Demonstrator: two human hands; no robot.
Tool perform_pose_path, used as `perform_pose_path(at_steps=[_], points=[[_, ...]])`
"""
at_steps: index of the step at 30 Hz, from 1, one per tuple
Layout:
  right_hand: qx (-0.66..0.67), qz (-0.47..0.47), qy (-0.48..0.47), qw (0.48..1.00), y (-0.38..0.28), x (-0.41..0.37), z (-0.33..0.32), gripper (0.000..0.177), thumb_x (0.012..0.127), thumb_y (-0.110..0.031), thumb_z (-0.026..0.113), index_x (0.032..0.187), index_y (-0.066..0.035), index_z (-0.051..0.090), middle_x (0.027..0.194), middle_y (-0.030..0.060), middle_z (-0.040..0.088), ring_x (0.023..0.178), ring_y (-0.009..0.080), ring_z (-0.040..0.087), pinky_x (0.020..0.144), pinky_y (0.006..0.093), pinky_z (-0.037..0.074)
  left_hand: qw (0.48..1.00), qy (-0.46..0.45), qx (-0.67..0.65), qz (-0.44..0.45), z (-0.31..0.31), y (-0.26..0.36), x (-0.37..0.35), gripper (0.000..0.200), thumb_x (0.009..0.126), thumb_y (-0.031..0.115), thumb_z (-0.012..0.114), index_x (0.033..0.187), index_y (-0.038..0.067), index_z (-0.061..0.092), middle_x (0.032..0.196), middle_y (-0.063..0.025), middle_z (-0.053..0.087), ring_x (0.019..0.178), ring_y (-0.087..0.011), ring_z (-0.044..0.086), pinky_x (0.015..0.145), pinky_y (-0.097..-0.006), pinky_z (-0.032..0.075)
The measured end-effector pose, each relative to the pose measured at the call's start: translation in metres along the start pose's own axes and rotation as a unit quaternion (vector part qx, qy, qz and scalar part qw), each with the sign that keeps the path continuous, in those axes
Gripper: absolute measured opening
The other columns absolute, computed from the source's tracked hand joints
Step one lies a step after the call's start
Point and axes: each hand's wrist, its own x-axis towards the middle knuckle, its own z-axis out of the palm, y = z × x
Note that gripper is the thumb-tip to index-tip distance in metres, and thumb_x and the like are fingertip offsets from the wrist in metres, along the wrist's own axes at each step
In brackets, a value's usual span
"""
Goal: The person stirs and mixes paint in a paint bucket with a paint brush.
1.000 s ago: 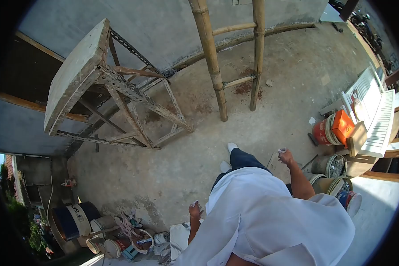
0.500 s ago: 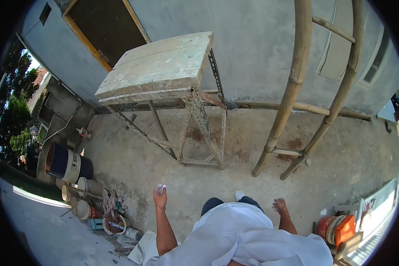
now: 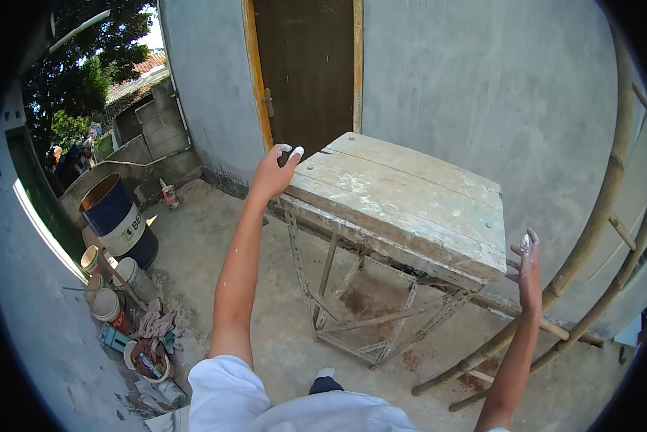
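Note:
A wooden-topped work platform on a perforated metal-angle frame stands in front of me, its planks worn and splashed with white. At its left corner is my left hand, fingertips whitened, thumb and fingers apart in a C shape with nothing between them. Just off the platform's right end, my right hand is raised, its dusty fingers spread and bare.
A bamboo ladder leans on the grey wall at right. Left are a blue-and-white drum, several buckets and a rag heap. Behind the platform is a brown door.
Both hands have risen from beside my body and reached out to the platform's two ends. My view has tilted up and turned left, and the platform now appears closer.

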Motion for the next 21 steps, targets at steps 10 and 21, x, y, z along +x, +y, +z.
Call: perform_pose_path(at_steps=[10, 21], points=[[-0.321, 0.032, -0.029, 0.946, -0.033, 0.04, 0.051, 0.071, 0.096, -0.045, 0.043, 0.145, -0.001, 0.018, 0.138, 0.0286, 0.04, 0.13, 0.0355, 0.04, 0.108, 0.0358, 0.028, 0.915, -0.402, 0.006, -0.007, 0.067, -0.046, 0.099, 0.084, 0.082, 0.064, 0.051, 0.125, -0.008, 0.052, 0.128, -0.0265, 0.052, 0.12, -0.0351, 0.051, 0.101, -0.0376, 0.038], [-0.437, -0.068, 0.001, 0.897, 0.006, 0.037, -0.003, 0.048, 0.1, -0.027, 0.036, 0.137, 0.003, 0.036, 0.132, 0.0239, 0.049, 0.124, 0.0315, 0.046, 0.104, 0.0349, 0.032, 0.924, -0.38, -0.028, 0.025, 0.035, -0.049, 0.077, 0.079, 0.084, 0.06, 0.051, 0.125, -0.007, 0.052, 0.13, -0.0256, 0.051, 0.121, -0.0368, 0.05, 0.1, -0.0368, 0.038]])
